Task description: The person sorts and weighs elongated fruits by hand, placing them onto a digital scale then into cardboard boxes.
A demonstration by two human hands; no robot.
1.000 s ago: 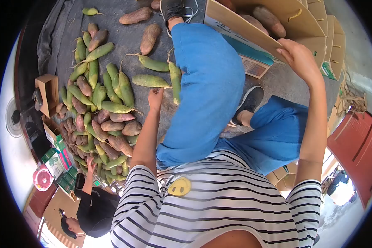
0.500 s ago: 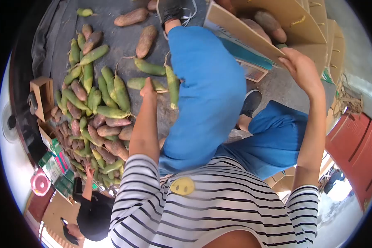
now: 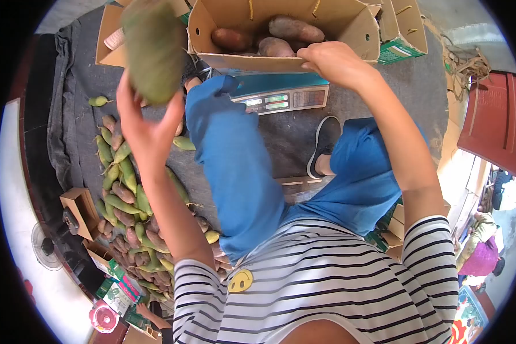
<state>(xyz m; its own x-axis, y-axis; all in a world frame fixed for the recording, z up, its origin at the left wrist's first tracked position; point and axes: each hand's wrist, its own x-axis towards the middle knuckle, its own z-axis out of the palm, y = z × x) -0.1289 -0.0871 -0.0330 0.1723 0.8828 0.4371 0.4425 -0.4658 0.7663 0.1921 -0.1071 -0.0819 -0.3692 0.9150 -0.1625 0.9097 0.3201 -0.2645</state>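
Note:
A large green radish (image 3: 155, 54), blurred by motion, is raised in my left hand (image 3: 149, 123), whose fingers and thumb grip its lower end. My right hand (image 3: 338, 64) pinches the near rim of an open cardboard box (image 3: 229, 61). Inside the box lie several reddish-brown root vegetables (image 3: 295, 28). Beneath it is a scale (image 3: 301, 98) with lit displays and a teal top. On the dark ground to the left spreads a pile of green radishes (image 3: 120, 203) and reddish-brown roots (image 3: 120, 246).
Other boxes stand beside the working box, one at the right (image 3: 404, 34) and one at the left (image 3: 110, 34). A small open carton (image 3: 80, 212) and a fan (image 3: 46, 246) are at the far left. Another person's arm (image 3: 152, 316) reaches near the pile, and someone in purple (image 3: 480, 255) is at the right.
My left hand has lifted the green radish off the ground, up beside the box. My view has turned toward the box, and my right hand stays on its rim.

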